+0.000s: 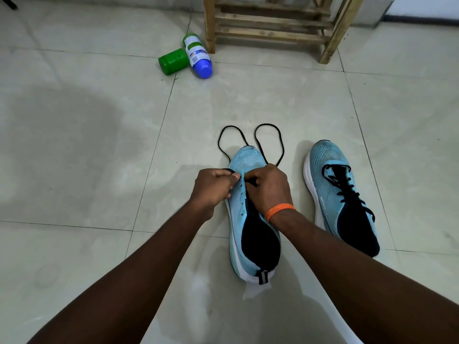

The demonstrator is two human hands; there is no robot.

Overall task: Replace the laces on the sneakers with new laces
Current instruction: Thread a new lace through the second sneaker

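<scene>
I see the near sneaker (244, 160) pointing away from me. The left hand (213, 187) and right hand (269, 187) each pinch the black lace (269, 124) at its front eyelets. Slack loops past its toe.

The left hand (213, 187) and right hand (269, 189) hide the front eyelets of the light-blue mesh sneaker (246, 157) and the ends of the thin black lace (269, 124). The slatted wooden rack (209, 26) runs off the top edge.

A green jar (173, 61) and a blue-capped bottle (198, 55) lie on their sides, touching, on the tiled floor (74, 145), just beside a wooden rack (273, 20).
</scene>
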